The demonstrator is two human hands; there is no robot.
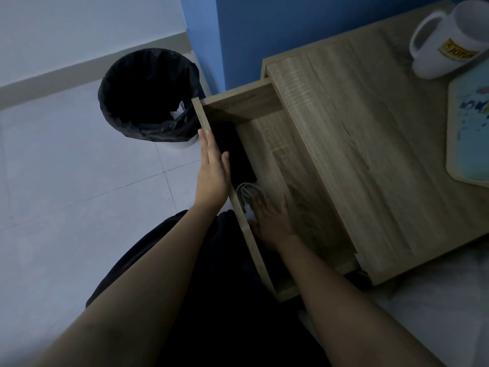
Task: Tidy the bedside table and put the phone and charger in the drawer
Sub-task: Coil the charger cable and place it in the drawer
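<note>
Head view showed the phone point(234, 149) as a flat black slab lying in the open drawer point(267, 144), along the inside of its front panel. Just beside it, nearer the person, lay the charger point(247, 198), a white plug with a loosely coiled white cable. The right hand point(272, 221) rested inside the drawer, fingers spread flat and touching the charger, gripping nothing. The left hand point(213, 170) lay flat and open against the outside of the drawer front, thumb hooked over its top edge. On the wooden table point(370, 154) stood a white mug point(447, 41) with a yellow label, and near it a pale blue tray point(468, 133), cut off by the frame. A bin point(150, 96) with a black liner stood on the pale tiled floor point(66, 168), beside a blue wall point(277, 25).
</note>
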